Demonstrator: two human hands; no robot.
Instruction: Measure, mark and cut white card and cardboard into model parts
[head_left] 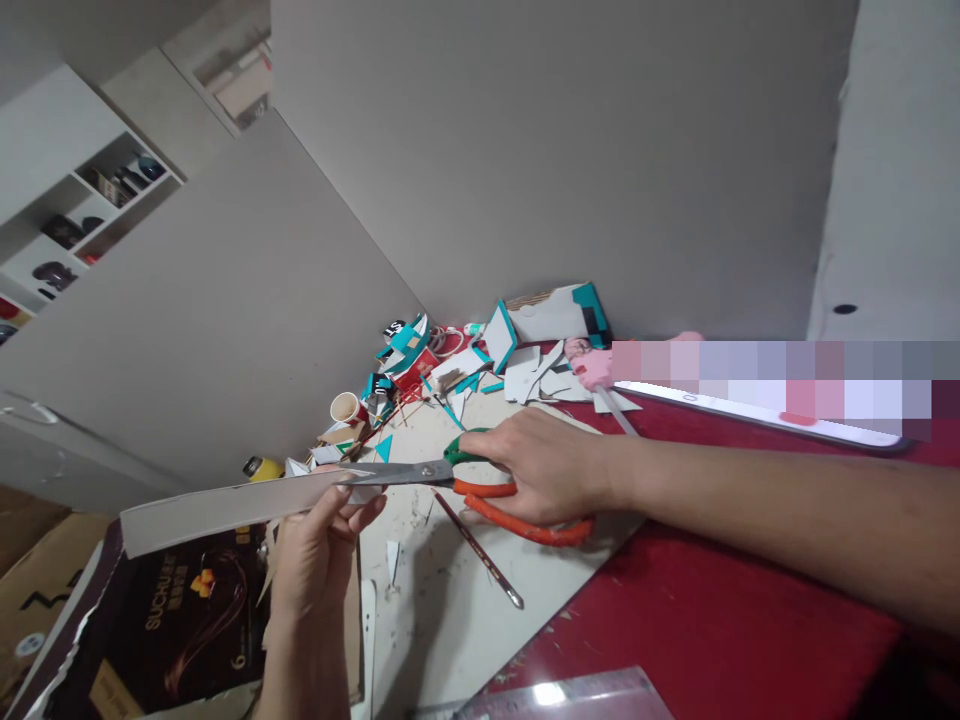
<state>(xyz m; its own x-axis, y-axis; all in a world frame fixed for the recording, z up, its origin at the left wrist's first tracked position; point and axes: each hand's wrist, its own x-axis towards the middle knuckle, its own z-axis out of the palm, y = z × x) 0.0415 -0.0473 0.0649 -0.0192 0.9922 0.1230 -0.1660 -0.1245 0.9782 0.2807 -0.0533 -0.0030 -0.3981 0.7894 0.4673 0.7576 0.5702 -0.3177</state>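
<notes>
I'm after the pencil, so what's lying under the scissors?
Under the scissors lies a pale board with a pencil; its upper end is hidden by the orange handle.

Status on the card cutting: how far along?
Done: many cut scraps lie piled by the wall, so earlier cuts look made. In hand: left hand holds a long white card strip; right hand works the scissors, blades at the strip's end. Left: most of the strip's length looks uncut; the brown box beneath is untouched.
</notes>
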